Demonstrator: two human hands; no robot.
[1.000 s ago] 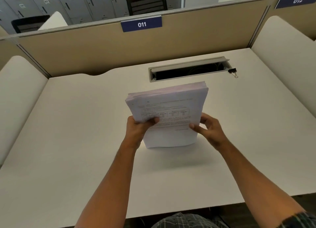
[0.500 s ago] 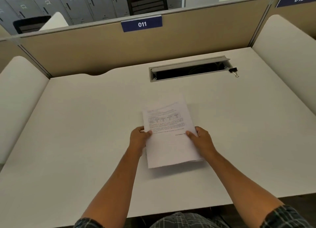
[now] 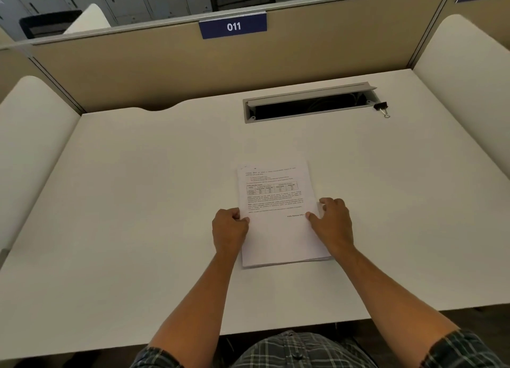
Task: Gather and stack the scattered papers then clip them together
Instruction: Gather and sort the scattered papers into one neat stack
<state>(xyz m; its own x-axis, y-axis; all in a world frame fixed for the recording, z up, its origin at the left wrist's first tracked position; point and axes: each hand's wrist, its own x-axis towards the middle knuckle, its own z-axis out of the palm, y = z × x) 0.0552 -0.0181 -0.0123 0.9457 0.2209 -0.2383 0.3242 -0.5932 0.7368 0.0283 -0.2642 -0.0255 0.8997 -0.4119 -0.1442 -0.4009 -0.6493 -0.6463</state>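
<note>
At the stack's left edge the left hand [image 3: 230,229] grips the papers [image 3: 278,218], fingers curled against the side. Opposite, the right hand [image 3: 332,224] pinches the right edge, thumb on the top sheet. Between them the papers lie flat on the worktop [image 3: 138,202], edges roughly squared, printed text and a table facing up. Well beyond, a black binder clip [image 3: 381,107] sits just beside the right end of the cable slot [image 3: 309,105].

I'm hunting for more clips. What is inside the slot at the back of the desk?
The slot looks dark, with only faint cable-like shapes visible. Its depths are hidden. One binder clip lies outside, at its right end.
</note>
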